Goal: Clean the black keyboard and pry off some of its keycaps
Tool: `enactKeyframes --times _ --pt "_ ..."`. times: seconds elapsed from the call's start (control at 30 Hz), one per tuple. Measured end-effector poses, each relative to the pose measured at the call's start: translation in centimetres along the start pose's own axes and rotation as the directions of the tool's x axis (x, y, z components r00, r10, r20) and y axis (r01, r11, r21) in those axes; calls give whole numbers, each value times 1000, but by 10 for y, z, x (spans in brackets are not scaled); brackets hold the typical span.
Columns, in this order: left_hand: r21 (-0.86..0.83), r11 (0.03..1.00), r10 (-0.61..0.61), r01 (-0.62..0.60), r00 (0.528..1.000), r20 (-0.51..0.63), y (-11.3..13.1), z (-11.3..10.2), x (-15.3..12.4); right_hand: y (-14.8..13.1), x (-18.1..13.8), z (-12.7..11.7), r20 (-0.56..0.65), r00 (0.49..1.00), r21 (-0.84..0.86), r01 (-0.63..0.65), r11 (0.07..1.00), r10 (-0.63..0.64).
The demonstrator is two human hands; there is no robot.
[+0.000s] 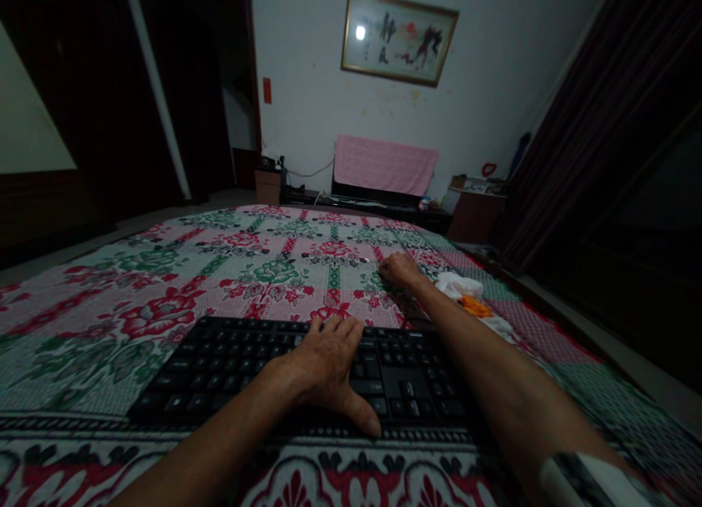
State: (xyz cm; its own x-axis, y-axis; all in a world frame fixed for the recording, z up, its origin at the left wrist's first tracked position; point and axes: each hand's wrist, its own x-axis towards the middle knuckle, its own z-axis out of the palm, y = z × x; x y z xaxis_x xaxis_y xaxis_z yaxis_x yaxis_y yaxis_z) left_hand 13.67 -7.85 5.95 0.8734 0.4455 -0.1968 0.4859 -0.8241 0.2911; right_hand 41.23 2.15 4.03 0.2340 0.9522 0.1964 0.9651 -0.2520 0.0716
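Observation:
A black keyboard point(403, 382) lies on the flowered bedspread point(274, 273) right in front of me. My left hand point(329, 364) rests across its middle keys, fingers stretched forward and thumb spread toward the near edge. Beyond the keyboard's far edge, to the right, is my right hand point(403, 271), reached out over the bedspread. Its fingers are curled closed, and whatever may be in them is hidden from view. Beside my right forearm lies a crumpled white and orange bundle point(466, 291), partly covered by the arm.
A low dark stand with a pink cloth point(384, 163) over a flat panel is past the bed's far end. Cabinets point(477, 211) stand either side. A framed picture point(400, 37) hangs on the wall, and a dark curtain point(570, 119) covers the right.

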Motion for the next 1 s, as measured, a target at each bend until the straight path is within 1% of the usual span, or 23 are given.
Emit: enactKeyframes --times 0.17,0.27,0.37,0.57,0.8,1.0 --pt "21 1000 -5 5 1000 8 1 1 0 9 -1 -13 -15 1000 17 -1 1000 1" --pt "24 1000 -9 9 1000 6 1 1 1 17 -5 -23 -53 999 40 -7 999 9" --pt "23 1000 -10 10 1000 5 0 1 1 21 -11 -27 -85 996 64 6 998 0" --pt "14 1000 -6 6 1000 5 -2 2 1 12 -12 -18 6 998 -24 58 998 -58" --pt "1 1000 -9 9 1000 2 -1 3 1 -4 -2 0 17 994 -40 105 994 -104" --pt "8 1000 -20 20 1000 13 1 1 1 -2 -2 -4 33 991 -42 131 990 -130"
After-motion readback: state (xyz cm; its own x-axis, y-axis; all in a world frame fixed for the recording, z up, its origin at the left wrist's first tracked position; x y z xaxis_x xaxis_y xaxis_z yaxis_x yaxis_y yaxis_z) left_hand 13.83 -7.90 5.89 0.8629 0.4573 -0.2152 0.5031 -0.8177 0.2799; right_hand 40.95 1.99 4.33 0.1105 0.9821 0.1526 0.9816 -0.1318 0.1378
